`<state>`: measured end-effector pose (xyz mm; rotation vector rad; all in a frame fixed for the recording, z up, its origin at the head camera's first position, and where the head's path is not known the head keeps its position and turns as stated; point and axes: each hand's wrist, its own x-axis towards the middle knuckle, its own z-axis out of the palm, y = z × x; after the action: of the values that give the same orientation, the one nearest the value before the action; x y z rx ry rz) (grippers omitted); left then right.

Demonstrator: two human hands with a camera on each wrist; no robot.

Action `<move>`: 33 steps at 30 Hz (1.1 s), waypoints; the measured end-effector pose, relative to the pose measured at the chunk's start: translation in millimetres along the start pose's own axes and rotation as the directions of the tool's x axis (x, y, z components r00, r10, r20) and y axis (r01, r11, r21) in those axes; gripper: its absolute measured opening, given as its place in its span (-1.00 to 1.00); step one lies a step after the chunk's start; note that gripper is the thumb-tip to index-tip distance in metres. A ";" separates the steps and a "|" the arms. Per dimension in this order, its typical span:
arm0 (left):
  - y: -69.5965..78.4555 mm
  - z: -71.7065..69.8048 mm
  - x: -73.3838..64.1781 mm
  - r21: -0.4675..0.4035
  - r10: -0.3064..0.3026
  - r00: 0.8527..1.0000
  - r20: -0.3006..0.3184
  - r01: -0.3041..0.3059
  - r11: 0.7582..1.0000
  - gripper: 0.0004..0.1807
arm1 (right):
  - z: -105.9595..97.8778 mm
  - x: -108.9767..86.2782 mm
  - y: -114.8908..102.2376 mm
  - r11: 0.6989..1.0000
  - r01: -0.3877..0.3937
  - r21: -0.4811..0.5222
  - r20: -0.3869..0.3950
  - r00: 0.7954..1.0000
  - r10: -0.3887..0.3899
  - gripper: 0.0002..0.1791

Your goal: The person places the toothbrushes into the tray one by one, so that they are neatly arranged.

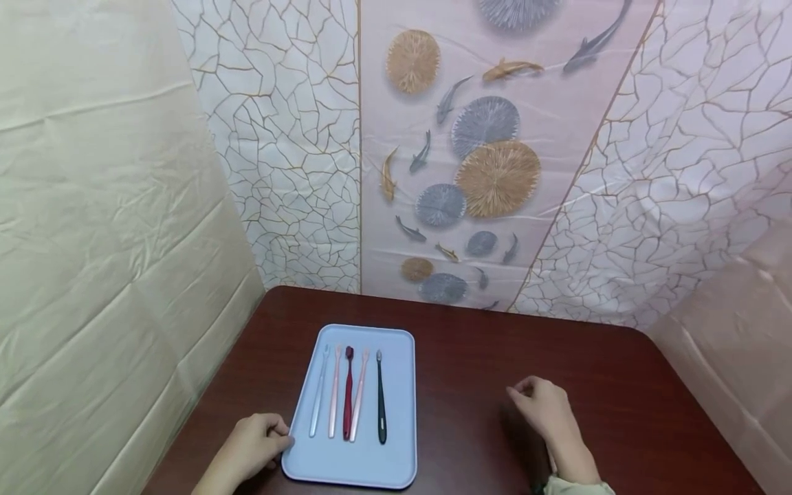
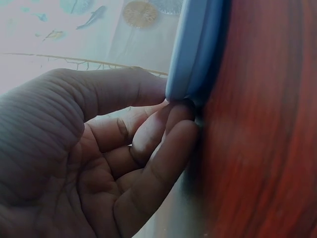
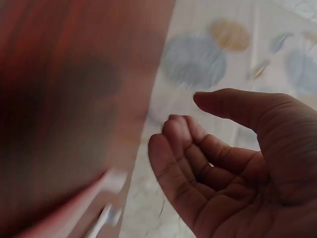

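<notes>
A light blue tray point(image 1: 396, 405) lies on the dark red-brown table. On it several toothbrushes are laid lengthwise: a pale blue one point(image 1: 318, 395), two pink ones, a dark red one point(image 1: 348, 395) and, set apart at the right, a black one point(image 1: 381, 402). My left hand point(image 1: 252, 443) pinches the tray's near left edge, thumb at the rim point(image 2: 185, 49) and fingertips under it. Over the table right of the tray, my right hand point(image 1: 547, 409) holds nothing; its fingers are loosely bent, the thumb apart from them in the right wrist view.
At the right wrist view's lower left lie a blurred, slim pink thing point(image 3: 67, 208) with a pale end and a whitish one point(image 3: 101, 220). Patterned cloth point(image 1: 433, 240) hangs behind the table point(image 1: 470, 350), with plain cloth walls point(image 1: 124, 240) at its sides.
</notes>
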<state>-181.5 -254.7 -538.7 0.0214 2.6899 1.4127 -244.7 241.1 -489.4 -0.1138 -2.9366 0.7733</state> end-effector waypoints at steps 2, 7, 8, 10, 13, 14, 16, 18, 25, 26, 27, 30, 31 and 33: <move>0.8 -0.7 0.7 0.010 0.005 1.000 0.007 -0.005 1.000 -0.87 | -1.8 -3.3 12.5 0.999 -0.027 -0.020 0.019 0.999 0.027 -0.72; 1.3 -4.0 -2.0 0.026 0.026 0.999 0.036 -0.027 0.999 -0.85 | 2.4 -11.1 30.1 0.998 -0.028 -0.050 0.003 1.000 0.028 -0.72; 1.3 -4.4 -2.4 0.025 0.031 0.999 0.040 -0.032 0.999 -0.85 | 2.7 -12.1 31.6 0.998 -0.027 -0.048 -0.006 1.000 0.027 -0.72; 1.8 -4.5 -2.7 0.021 0.033 0.998 0.045 -0.034 0.999 -0.85 | 2.0 -13.0 33.6 0.999 -0.020 -0.048 -0.025 0.999 0.019 -0.72; 3.3 -3.8 -2.7 0.015 0.034 0.999 0.042 -0.034 0.999 -0.85 | -2.2 -13.2 35.6 0.999 -0.011 -0.042 -0.046 0.999 0.010 -0.71; 3.6 -3.3 -2.7 0.011 0.032 0.999 0.038 -0.033 0.999 -0.85 | -4.0 -13.4 36.5 0.999 -0.013 -0.038 -0.046 0.999 0.012 -0.71; 4.2 -2.3 -2.8 0.010 0.028 0.999 0.036 -0.029 1.000 -0.86 | -7.7 -14.4 39.3 0.999 -0.027 -0.035 -0.038 0.999 0.026 -0.72; 4.4 -1.5 -3.1 0.011 0.023 0.999 0.036 -0.023 1.000 -0.86 | -10.2 -16.6 43.3 0.998 -0.053 -0.035 -0.025 0.998 0.052 -0.74; 4.1 -0.3 -2.7 0.030 0.013 0.999 0.033 -0.014 0.999 -0.85 | -12.8 -27.6 51.4 0.993 -0.105 -0.056 0.063 0.992 0.108 -0.74; 4.4 -0.2 -2.7 0.031 0.010 0.999 0.032 -0.011 0.999 -0.85 | -12.4 -29.0 51.5 0.993 -0.103 -0.056 0.073 0.992 0.107 -0.74; 4.8 -0.2 -2.5 0.033 0.005 1.000 0.031 -0.006 0.999 -0.85 | -12.2 -30.4 51.2 0.993 -0.101 -0.056 0.084 0.991 0.105 -0.75; 6.3 -0.1 -2.0 0.033 -0.007 1.000 0.029 0.006 0.999 -0.85 | -11.6 -33.0 50.2 0.995 -0.084 -0.059 0.094 0.992 0.089 -0.77; 6.6 0.0 -1.8 0.032 -0.008 1.000 0.030 0.007 0.999 -0.85 | -11.4 -33.5 50.0 0.995 -0.076 -0.063 0.094 0.992 0.082 -0.77; 6.5 0.3 -1.4 0.031 -0.009 0.999 0.032 0.008 0.999 -0.85 | -11.3 -34.3 49.5 0.995 -0.064 -0.073 0.094 0.993 0.071 -0.78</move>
<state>-180.2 -250.9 -533.5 0.0341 2.6825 1.3572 -207.1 286.2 -506.8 -0.1879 -3.0665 0.7048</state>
